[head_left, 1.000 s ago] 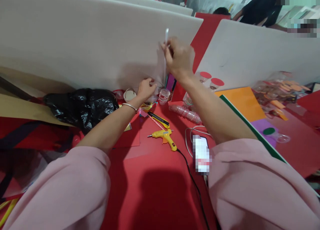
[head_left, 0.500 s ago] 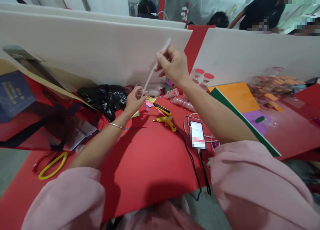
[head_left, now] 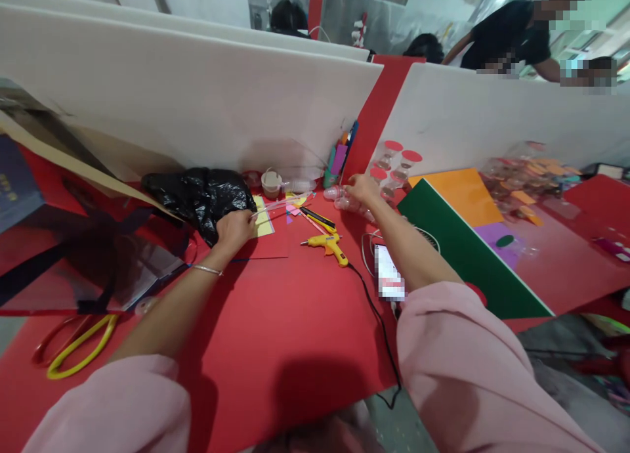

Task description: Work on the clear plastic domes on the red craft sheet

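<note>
Head view: the left hand (head_left: 236, 231) is closed on a translucent stick (head_left: 276, 205), which points rightward near the back edge of the red tabletop (head_left: 275, 348). The right hand (head_left: 363, 189) meets clear ribbed plastic pieces (head_left: 347, 204) toward that edge; its grip cannot be determined. A yellow glue gun (head_left: 329, 244) lies nearer the front edge, beside a cutter (head_left: 317, 218).

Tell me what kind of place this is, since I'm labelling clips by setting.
Probably a craft workspace: a glue gun and a box cutter lie on a red table, near coloured sheets.
</note>
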Demonstrator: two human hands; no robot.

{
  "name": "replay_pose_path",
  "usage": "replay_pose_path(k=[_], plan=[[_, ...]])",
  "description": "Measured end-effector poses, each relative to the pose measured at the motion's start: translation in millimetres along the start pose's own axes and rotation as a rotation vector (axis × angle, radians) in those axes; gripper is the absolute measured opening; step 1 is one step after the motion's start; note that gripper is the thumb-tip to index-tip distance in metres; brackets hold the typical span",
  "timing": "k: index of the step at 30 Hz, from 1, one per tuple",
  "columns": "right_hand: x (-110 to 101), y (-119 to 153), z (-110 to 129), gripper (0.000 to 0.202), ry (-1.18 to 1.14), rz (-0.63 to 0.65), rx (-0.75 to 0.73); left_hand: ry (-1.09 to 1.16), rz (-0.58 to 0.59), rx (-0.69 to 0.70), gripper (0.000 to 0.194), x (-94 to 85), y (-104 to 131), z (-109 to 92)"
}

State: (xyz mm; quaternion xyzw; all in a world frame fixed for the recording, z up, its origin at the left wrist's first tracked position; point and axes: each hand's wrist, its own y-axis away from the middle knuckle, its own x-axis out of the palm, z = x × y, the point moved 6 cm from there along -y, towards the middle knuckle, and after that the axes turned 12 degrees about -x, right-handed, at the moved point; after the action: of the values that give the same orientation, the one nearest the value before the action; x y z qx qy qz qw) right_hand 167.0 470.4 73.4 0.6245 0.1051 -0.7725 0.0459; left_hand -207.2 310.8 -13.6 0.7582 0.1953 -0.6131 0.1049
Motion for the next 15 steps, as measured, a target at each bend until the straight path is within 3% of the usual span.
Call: replay_pose_path(k=[7, 11, 15], plan=[[56.8, -39.8, -14.1, 0.073, 0.055, 0.068, 0.118, -0.124, -0.033, 0.097, 0.046, 8.0, -5.5, -3.8], [64.9, -41.8, -10.6, 0.076, 0.115, 0.023, 0.145, -0.115, -0.047, 0.123, 0.048, 9.3, 1.6, -11.5], [64.7, -25.7, 18.9, 0.066, 0.187, -0.059, -0.030, -0.090, -0.053, 0.133, 0.048, 12.7, 3.3, -12.6]])
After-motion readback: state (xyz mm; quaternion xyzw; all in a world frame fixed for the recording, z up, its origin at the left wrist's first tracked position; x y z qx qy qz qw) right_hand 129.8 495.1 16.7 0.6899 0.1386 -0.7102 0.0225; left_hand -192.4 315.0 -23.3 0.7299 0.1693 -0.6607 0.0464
